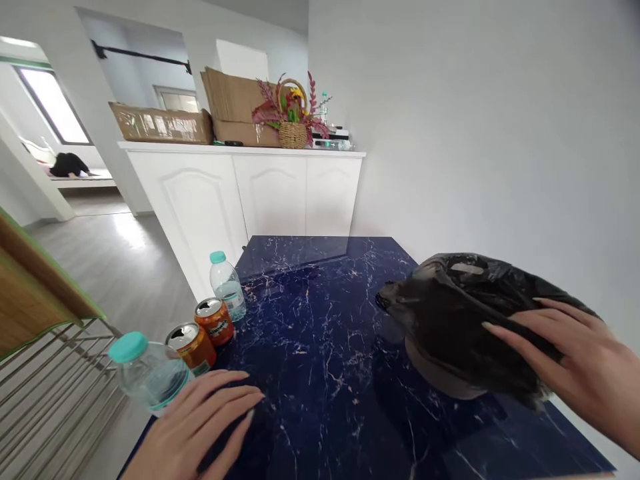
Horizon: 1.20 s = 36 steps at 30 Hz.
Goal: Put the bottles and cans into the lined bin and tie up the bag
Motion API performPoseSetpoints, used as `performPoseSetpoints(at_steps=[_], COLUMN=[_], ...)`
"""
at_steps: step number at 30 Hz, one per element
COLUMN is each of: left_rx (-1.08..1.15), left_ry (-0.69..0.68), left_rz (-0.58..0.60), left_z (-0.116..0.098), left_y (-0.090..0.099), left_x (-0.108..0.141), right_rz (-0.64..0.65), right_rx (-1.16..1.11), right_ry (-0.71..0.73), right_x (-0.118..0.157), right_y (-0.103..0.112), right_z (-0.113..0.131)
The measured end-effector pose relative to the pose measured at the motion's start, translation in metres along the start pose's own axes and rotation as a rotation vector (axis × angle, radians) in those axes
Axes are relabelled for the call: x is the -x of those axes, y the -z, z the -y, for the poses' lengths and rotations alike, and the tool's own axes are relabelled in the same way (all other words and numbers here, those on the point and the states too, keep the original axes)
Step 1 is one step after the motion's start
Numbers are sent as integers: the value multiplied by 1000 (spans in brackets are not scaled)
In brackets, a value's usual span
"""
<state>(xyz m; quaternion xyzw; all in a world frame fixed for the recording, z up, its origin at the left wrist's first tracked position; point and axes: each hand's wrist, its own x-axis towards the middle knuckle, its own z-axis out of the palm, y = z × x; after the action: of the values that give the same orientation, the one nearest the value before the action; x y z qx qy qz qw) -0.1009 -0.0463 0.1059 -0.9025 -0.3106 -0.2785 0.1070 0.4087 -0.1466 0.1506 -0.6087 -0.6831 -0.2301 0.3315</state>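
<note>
On the right side of the dark blue marbled table (325,347) sits a bin lined with a black plastic bag (450,320). My right hand (575,347) rests on the bag's near right side, fingers spread and thumb apart. My left hand (200,427) lies over the table's near left part, fingers stretched, holding nothing. Just beyond it stands a clear bottle with a teal cap (150,373). Two opened orange cans, one nearer (193,347) and one farther (215,320), stand side by side at the left edge. Behind them is another teal-capped bottle (228,287).
A white cabinet (270,193) behind the table bears cardboard boxes (165,125) and a wicker basket of flowers (293,135). A metal rack (65,373) stands at the left. A wall rises on the right. Far left, a person in dark clothes (70,165) is on a bed.
</note>
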Motion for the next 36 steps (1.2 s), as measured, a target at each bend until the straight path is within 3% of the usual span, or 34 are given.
performPoseSetpoints(at_steps=[4,6,7,10,13,16,18,24,28,31,33,36], left_rx=[-99,-172,-222,-397,-413,-377,-357,-317,-320,-337,-333,-257], left_ry=[172,209,207,334,498,564,568,498,435,400,334,217], left_rz=[-146,-124,-56,143,479,596,626,616,492,302,26,-178], left_z=[27,46,58,99,137,158,162,145,115,75,40,-10], left_y=[45,58,60,52,32,17,13,23,59,107,138,162], left_x=[-23,-53,-70,-122,-162,-181,-184,-188,-205,-224,-235,-245], right_rz=[69,114,140,184,180,126,64,-41,-98,-102,-105,-105], right_rx=[-178,-285,-325,-400,-424,-407,-408,-408,-444,-475,-511,-561], right_ry=[141,186,205,273,323,317,236,-99,-244,-243,-226,-226], right_x=[-6,-22,-31,-55,-64,-54,-41,-9,-7,-12,-17,-23], right_y=[-13,-22,-27,-41,-47,-44,-40,-37,-35,-36,-40,-48], right_z=[38,65,77,108,120,112,101,70,62,61,61,63])
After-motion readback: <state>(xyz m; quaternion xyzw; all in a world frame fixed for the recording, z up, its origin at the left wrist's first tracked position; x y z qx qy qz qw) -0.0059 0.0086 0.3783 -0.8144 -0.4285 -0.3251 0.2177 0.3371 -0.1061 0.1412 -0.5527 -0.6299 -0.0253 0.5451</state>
